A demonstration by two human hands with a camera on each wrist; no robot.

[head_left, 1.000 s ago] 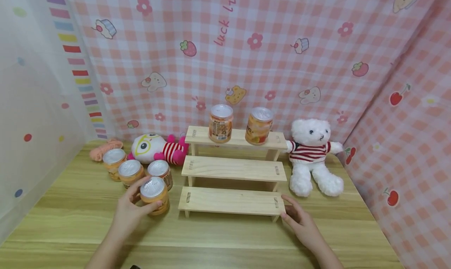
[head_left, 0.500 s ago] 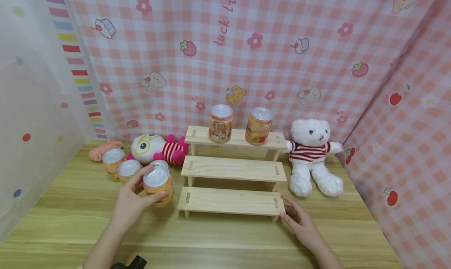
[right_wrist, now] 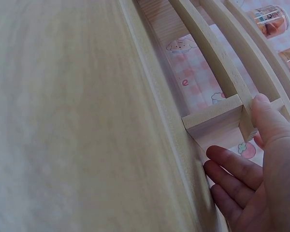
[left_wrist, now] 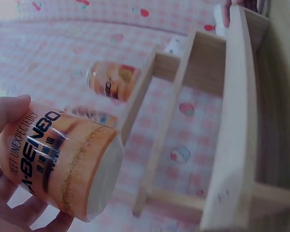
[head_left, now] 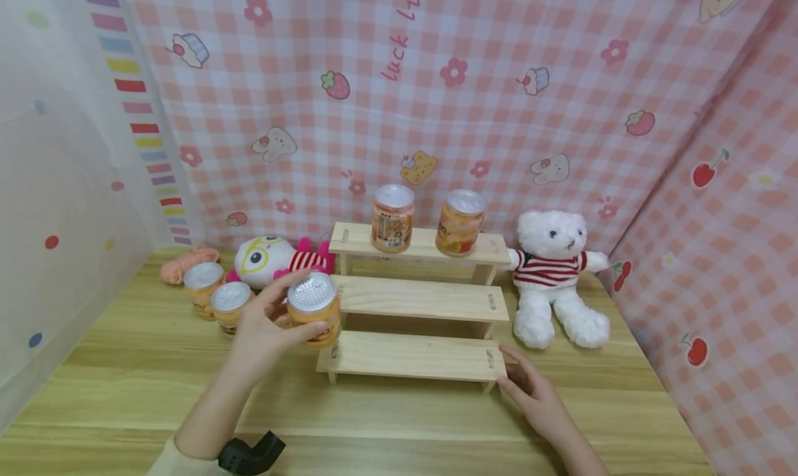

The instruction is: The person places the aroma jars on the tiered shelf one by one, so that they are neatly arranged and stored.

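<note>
In the head view my left hand (head_left: 264, 330) grips an orange-labelled can (head_left: 314, 310) with a silver lid, raised at the left end of the wooden three-step shelf (head_left: 411, 355). The left wrist view shows the can (left_wrist: 63, 159) tilted in the frame, with thumb and fingers around its side. My right hand (head_left: 530, 389) holds the right end of the lowest step. In the right wrist view its thumb lies on the step's edge; the other fingers are spread below, and the index finger is mostly hidden. Two similar cans (head_left: 393, 219) stand on the top step.
More cans (head_left: 231, 306) stand at the left of the table (head_left: 399, 427), one mostly hidden behind my left hand. Behind them lie a pink-and-white doll (head_left: 262, 261) and a peach-coloured bundle (head_left: 189, 263). A white teddy bear (head_left: 551, 275) sits right of the shelf.
My left hand has lifted the can off the table and carried it up and right to the shelf's left end. The right hand stays at the lowest step.
</note>
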